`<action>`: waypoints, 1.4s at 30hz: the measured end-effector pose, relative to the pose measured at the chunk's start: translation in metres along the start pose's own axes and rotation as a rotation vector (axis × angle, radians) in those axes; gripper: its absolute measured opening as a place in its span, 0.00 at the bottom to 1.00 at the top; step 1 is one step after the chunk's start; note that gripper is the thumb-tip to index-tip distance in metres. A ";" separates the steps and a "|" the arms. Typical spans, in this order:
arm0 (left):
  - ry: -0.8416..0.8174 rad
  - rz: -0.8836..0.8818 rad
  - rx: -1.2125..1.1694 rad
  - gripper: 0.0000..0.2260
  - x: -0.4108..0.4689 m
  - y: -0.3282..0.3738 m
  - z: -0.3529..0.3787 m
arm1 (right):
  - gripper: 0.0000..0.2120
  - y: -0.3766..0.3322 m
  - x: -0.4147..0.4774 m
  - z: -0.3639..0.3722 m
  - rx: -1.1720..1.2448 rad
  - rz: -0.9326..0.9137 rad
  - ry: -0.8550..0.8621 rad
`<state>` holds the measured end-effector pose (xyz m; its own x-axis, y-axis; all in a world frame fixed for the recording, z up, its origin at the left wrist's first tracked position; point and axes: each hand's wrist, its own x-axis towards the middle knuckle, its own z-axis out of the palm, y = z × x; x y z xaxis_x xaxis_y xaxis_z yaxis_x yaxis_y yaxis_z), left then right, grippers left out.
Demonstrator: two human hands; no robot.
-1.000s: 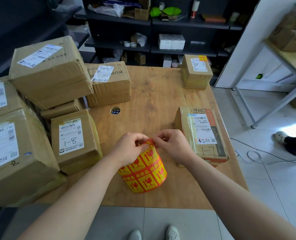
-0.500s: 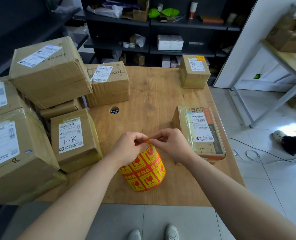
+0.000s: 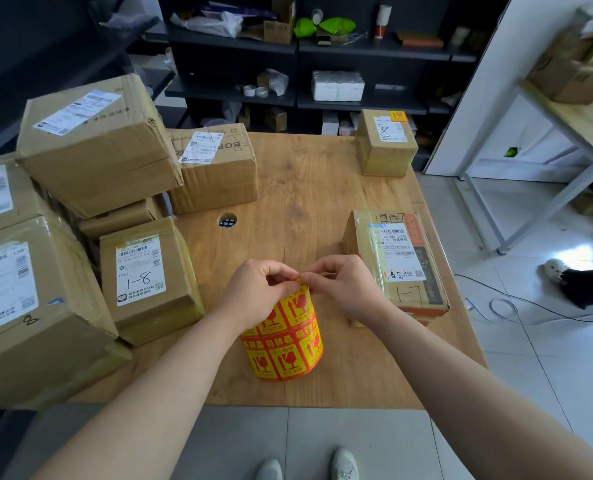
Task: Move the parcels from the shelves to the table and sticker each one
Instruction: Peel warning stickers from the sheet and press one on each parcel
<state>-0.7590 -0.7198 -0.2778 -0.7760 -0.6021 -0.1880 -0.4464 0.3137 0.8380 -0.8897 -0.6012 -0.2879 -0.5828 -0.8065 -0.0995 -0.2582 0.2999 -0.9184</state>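
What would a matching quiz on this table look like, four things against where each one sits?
1. sticker roll
2. box marked 1-8
3. box with a yellow sticker
4. round hole

A. far right corner of the table
B. pinched at its top by the left hand and right hand
C. left of the left hand
D. mid-table, beyond the roll

Pairs: 1-B, 2-C, 3-A, 4-D

At twelve o'clock sit a white foam block (image 3: 337, 85) and two tape rolls (image 3: 255, 91), with bright green objects (image 3: 324, 26), a red-and-white cylinder (image 3: 382, 17) and a crumpled clear plastic bag (image 3: 215, 24) above them. At two o'clock stands a second wooden surface (image 3: 572, 123) on a white metal frame. At three o'clock, thin cables (image 3: 530, 311) trail over the pale tiled floor (image 3: 547, 358) beside another person's white shoe (image 3: 555, 270). At six o'clock are the wearer's own shoes (image 3: 345, 465).
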 end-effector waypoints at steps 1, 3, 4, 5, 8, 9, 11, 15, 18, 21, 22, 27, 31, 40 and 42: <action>-0.004 0.006 0.005 0.04 0.000 0.000 0.000 | 0.05 0.000 0.000 0.000 0.028 0.014 -0.006; -0.013 0.022 0.026 0.03 -0.001 0.001 0.000 | 0.05 0.001 0.000 0.000 0.071 0.039 -0.015; -0.018 0.031 0.035 0.03 -0.002 0.001 0.000 | 0.05 0.001 0.000 0.000 0.089 0.050 -0.019; -0.021 0.038 0.041 0.03 -0.002 0.001 0.000 | 0.05 0.001 0.000 0.001 0.103 0.060 -0.021; -0.012 0.046 0.067 0.03 -0.002 -0.001 0.000 | 0.04 0.001 0.000 0.002 0.130 0.092 0.017; -0.004 0.042 0.079 0.03 -0.001 -0.002 -0.001 | 0.04 0.001 0.000 0.002 0.131 0.105 0.043; 0.008 0.020 0.102 0.04 0.000 -0.003 -0.003 | 0.05 0.002 0.002 0.002 0.099 0.133 0.103; -0.005 -0.029 0.169 0.03 0.003 -0.009 -0.004 | 0.06 0.007 0.005 0.002 0.020 0.213 0.158; -0.007 -0.069 0.183 0.03 0.006 -0.014 -0.004 | 0.06 0.007 0.005 0.002 -0.035 0.251 0.169; -0.004 -0.106 0.196 0.04 0.007 -0.019 -0.005 | 0.06 0.012 0.005 0.000 -0.068 0.292 0.186; 0.006 -0.121 0.201 0.04 0.008 -0.021 -0.006 | 0.06 0.014 0.006 -0.002 -0.073 0.300 0.195; 0.020 -0.190 0.291 0.04 0.015 -0.041 -0.008 | 0.06 0.016 0.005 -0.010 -0.132 0.347 0.226; 0.051 -0.213 0.457 0.08 0.024 -0.062 -0.005 | 0.07 0.013 0.004 -0.016 -0.122 0.356 0.253; 0.044 0.082 0.506 0.22 0.030 -0.016 0.029 | 0.08 0.006 0.001 -0.020 -0.106 0.325 0.315; 0.045 0.166 0.416 0.23 0.029 0.006 0.041 | 0.08 0.002 0.000 -0.018 -0.099 0.310 0.327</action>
<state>-0.8025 -0.7050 -0.2997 -0.8359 -0.5475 -0.0384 -0.4664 0.6717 0.5756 -0.9045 -0.5915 -0.2826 -0.8525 -0.4726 -0.2235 -0.0959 0.5616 -0.8218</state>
